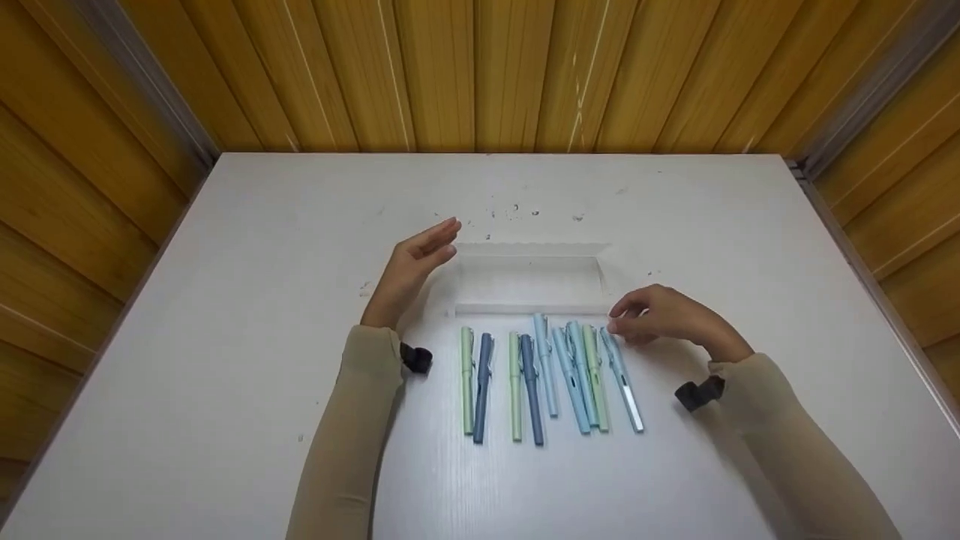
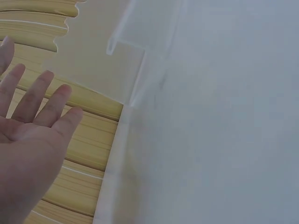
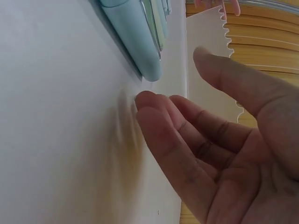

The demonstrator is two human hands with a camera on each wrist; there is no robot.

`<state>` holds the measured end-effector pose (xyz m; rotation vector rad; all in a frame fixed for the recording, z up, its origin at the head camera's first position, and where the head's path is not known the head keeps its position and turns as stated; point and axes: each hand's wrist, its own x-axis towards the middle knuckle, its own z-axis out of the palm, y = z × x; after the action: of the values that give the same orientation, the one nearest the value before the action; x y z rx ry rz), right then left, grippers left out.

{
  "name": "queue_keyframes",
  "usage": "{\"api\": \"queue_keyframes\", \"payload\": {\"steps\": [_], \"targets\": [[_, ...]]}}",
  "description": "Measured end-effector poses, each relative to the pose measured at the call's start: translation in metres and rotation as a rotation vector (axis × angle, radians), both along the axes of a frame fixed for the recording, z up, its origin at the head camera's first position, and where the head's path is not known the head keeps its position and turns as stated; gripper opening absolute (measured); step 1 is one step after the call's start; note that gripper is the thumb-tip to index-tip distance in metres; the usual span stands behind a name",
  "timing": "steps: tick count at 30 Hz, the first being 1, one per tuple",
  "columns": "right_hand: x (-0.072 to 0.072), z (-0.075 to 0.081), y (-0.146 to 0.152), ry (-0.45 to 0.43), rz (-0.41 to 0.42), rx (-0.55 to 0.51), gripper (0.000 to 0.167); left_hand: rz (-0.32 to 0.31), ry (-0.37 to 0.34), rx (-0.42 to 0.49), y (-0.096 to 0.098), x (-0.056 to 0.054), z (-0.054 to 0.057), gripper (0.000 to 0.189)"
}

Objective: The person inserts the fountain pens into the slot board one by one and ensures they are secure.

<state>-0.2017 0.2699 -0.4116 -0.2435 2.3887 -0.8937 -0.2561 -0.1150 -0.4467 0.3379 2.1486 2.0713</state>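
Observation:
My left hand [image 1: 420, 259] is held with straight fingers beside the left end of a clear plastic tray [image 1: 529, 283] with a scalloped edge, holding nothing. In the left wrist view a gap shows between its fingers and the tray's flap [image 2: 98, 42]. My right hand [image 1: 664, 319] has loosely bent fingers, thumb apart, near the cap end of the rightmost light blue pen [image 1: 622, 379]. The right wrist view shows that pen's rounded end [image 3: 138, 44] just off the fingertips. More capped pens lie in front of the tray: light green [image 1: 515, 386], dark blue [image 1: 532, 390] and light blue [image 1: 546, 367].
The white table [image 1: 247, 337] bears small dark marks behind the tray. Yellow wood-look panels [image 1: 502, 75] stand along its back and both sides. A black wrist camera [image 1: 416, 358] sits on the left sleeve, and another camera [image 1: 699, 393] on the right.

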Motion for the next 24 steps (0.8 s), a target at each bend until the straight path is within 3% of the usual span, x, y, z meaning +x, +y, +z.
{"api": "queue_keyframes", "payload": {"steps": [7, 13, 20, 24], "targets": [[0.004, -0.001, -0.007, -0.004, 0.042, 0.04, 0.052, 0.047, -0.012, -0.032, 0.01, -0.001, -0.009, 0.049], [0.004, -0.003, -0.01, -0.002, 0.033, 0.063, 0.05, 0.101, -0.051, -0.032, 0.016, 0.001, -0.01, 0.041], [0.006, -0.009, -0.012, 0.018, 0.018, 0.097, 0.043, 0.118, -0.072, -0.025, 0.02, 0.003, -0.011, 0.035], [0.008, -0.009, -0.013, 0.044, 0.022, 0.099, 0.044, 0.126, -0.061, -0.067, 0.02, 0.007, -0.011, 0.033]]}}
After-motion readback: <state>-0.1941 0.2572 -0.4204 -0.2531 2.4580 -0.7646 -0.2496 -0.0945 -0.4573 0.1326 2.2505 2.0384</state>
